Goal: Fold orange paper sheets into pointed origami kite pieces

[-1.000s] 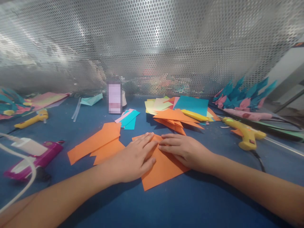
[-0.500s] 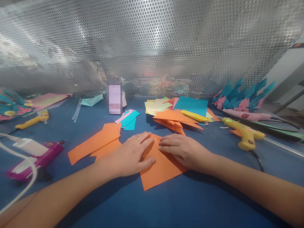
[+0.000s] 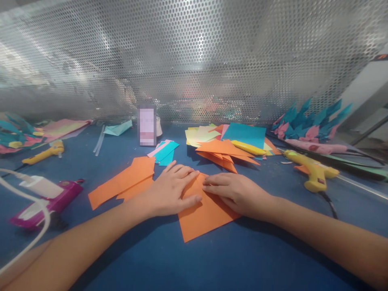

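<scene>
An orange sheet of paper (image 3: 200, 220) lies on the blue table in front of me, partly covered by both hands. My left hand (image 3: 177, 188) rests flat on its left edge, fingers stretched and a little spread, thumb over the paper. From the right, my right hand (image 3: 235, 192) lies on the sheet with its fingers extended toward the middle; its thumb is hidden. The fingertips of the two hands are a small gap apart near the far corner. More orange paper pieces (image 3: 124, 180) lie beyond my left forearm.
Behind the hands are a pile of folded orange paper (image 3: 222, 149), a yellow cutter (image 3: 248, 148), a blue sheet (image 3: 244, 135) and a propped phone (image 3: 147, 126). Yellow glue guns lie right (image 3: 315, 171) and left (image 3: 44, 153), with a purple power strip (image 3: 54, 204) and paper flowers (image 3: 318, 121).
My left hand has shifted slightly, its fingers spreading more and its thumb reaching a bit further right over the paper. The right hand and the sheet stay nearly the same.
</scene>
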